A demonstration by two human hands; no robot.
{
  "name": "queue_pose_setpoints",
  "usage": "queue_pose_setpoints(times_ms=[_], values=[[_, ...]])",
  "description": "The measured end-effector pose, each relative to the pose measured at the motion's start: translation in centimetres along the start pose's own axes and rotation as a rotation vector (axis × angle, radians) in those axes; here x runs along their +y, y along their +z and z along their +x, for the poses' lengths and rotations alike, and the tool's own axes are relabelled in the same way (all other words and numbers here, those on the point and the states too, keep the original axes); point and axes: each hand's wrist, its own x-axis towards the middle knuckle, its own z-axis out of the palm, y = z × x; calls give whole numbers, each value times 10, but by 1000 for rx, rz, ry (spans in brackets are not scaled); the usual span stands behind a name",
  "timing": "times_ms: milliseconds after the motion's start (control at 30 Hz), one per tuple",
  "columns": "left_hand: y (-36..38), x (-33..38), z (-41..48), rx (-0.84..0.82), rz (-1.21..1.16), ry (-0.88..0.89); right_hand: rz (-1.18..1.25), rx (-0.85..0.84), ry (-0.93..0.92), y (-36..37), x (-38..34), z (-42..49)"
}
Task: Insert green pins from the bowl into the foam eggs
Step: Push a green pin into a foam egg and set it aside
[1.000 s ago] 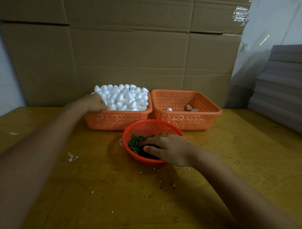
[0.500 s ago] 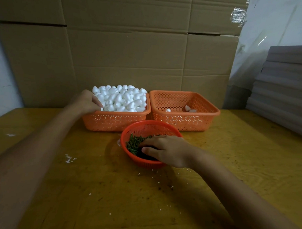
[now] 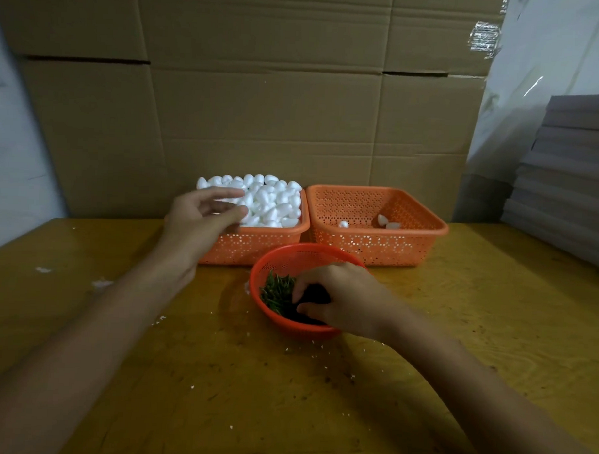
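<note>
The orange bowl stands on the table, with the green pins heaped in its left half. The right hand reaches into the bowl from the right, fingers curled down among the pins. I cannot tell whether it pinches one. Behind the bowl and to its left, a basket is piled with white foam eggs. The left hand hovers over that basket's left side, blurred, fingers apart and relaxed. Behind the bowl and to its right, a second basket holds three eggs. Cardboard stands behind both baskets.
</note>
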Motion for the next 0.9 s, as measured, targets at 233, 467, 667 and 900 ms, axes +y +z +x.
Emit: queue_pose_setpoints(times_ms=[233, 467, 667, 900], values=[[13, -5, -46, -150, -432, -187, -127, 177, -3, 0, -5, -3], [11, -22, -66, -197, -554, -169, 16, 385, 21, 0, -4, -2], [17, -21, -75, -258, -569, -159, 103, 398, 57, 7, -1, -2], [13, -23, -74, -260, -708, -210, 62, 394, 29, 9, -2, -3]])
